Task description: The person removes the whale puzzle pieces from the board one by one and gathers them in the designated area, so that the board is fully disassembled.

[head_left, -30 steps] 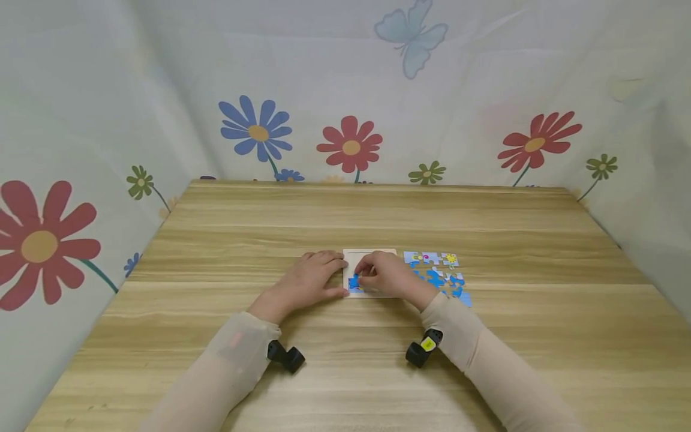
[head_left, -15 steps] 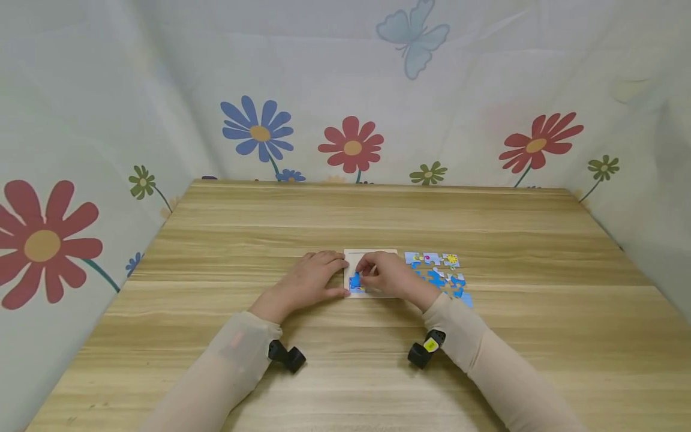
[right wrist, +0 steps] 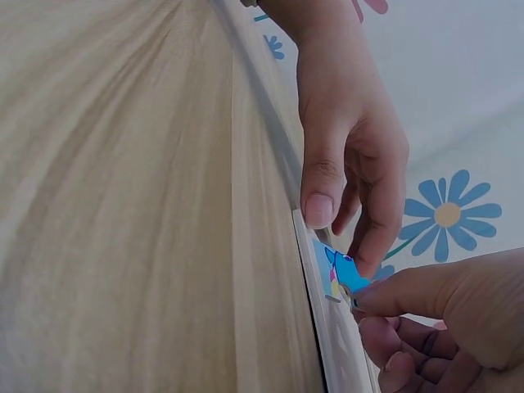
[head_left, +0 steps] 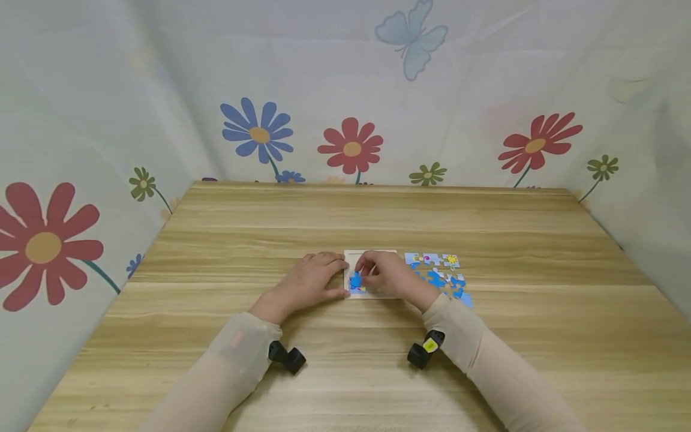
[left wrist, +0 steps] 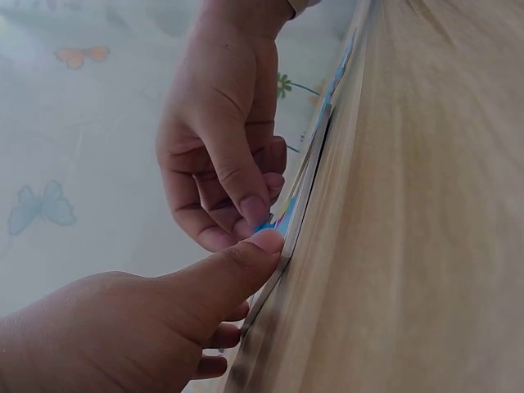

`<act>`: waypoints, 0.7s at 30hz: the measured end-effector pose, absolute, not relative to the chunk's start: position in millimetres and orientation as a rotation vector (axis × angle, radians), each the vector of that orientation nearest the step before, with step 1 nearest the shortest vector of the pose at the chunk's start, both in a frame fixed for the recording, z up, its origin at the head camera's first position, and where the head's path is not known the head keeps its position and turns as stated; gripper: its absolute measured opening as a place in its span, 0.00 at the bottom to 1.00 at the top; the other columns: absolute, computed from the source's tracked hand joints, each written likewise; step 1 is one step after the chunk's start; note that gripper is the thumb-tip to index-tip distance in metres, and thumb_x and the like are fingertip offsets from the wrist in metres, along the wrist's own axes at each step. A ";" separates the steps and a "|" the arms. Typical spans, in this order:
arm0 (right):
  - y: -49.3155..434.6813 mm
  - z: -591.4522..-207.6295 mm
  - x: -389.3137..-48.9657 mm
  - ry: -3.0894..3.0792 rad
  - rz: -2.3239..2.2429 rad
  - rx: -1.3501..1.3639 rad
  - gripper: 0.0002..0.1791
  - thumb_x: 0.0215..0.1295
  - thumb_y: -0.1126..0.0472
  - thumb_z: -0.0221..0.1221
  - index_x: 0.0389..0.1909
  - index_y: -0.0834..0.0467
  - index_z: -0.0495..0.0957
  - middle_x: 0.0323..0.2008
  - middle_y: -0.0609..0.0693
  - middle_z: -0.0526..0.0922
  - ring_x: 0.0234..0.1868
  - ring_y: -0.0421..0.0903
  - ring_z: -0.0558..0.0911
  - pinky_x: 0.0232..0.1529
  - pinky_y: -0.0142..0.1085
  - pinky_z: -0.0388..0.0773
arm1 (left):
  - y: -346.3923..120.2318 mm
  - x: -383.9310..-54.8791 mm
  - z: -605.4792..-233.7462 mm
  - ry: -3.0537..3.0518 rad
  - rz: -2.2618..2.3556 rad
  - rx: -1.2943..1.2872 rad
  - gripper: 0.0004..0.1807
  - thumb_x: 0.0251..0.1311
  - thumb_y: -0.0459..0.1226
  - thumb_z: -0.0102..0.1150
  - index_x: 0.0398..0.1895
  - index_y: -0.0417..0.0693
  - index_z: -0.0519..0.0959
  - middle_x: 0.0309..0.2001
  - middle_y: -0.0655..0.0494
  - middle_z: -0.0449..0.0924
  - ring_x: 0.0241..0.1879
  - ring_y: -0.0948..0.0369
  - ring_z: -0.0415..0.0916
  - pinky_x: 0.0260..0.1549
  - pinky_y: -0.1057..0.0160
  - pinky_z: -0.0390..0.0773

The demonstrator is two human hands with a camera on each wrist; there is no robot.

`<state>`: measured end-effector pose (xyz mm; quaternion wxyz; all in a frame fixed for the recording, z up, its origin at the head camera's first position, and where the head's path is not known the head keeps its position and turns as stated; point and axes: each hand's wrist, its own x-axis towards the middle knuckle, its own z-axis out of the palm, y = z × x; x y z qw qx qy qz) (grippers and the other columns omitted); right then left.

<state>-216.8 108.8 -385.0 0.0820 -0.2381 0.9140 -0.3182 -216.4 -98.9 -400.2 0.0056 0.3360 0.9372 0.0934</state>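
A flat, pale puzzle tray [head_left: 351, 259] lies on the table between the two hands. My left hand [head_left: 308, 281] rests at its left edge, with thumb and fingers spread along the rim. Between the thumb and fingers of my right hand [head_left: 390, 273] is a blue puzzle piece [head_left: 355, 280], pinched over the tray's lower left part. In the right wrist view this puzzle piece [right wrist: 350, 273] stands tilted, with light-blue printed surface beneath it. Whether it has settled against that surface I cannot tell. The right hand hides much of the tray.
Several loose puzzle pieces [head_left: 435, 277], blue with yellow and pink details, lie in rough rows right of the tray. The wooden table [head_left: 345, 216] reaches back to a flower-printed cloth [head_left: 464, 96]. Each wrist carries a small black camera [head_left: 287, 357].
The blue puzzle piece has shifted and tilted slightly at my right fingertips, so a little more print shows below it. My left hand stays at the tray's edge.
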 end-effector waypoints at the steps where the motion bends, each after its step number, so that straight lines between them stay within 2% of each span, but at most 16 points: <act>1: 108.9 -384.7 -216.6 2.730 -0.953 -0.713 0.07 0.58 0.67 0.61 0.38 0.58 0.79 0.31 0.49 0.81 0.29 0.39 0.76 0.34 0.29 0.73 | -98.9 -216.5 -400.3 2.935 0.290 1.055 0.34 0.60 0.58 0.57 0.63 0.47 0.72 0.66 0.49 0.70 0.68 0.52 0.64 0.67 0.47 0.64; 12: 109.3 -381.4 -217.0 2.697 -1.006 -0.660 0.05 0.61 0.67 0.61 0.38 0.57 0.79 0.32 0.50 0.81 0.31 0.39 0.75 0.35 0.29 0.73 | -99.3 -216.9 -401.1 2.937 0.287 1.049 0.34 0.61 0.58 0.56 0.63 0.48 0.72 0.67 0.49 0.69 0.68 0.52 0.64 0.67 0.47 0.64; 21: 112.6 -380.2 -218.3 2.681 -1.067 -0.669 0.04 0.62 0.67 0.61 0.38 0.59 0.79 0.31 0.51 0.80 0.29 0.39 0.74 0.31 0.28 0.71 | -99.4 -215.2 -399.7 2.926 0.301 1.040 0.35 0.61 0.59 0.56 0.64 0.47 0.71 0.67 0.49 0.69 0.69 0.51 0.63 0.66 0.46 0.63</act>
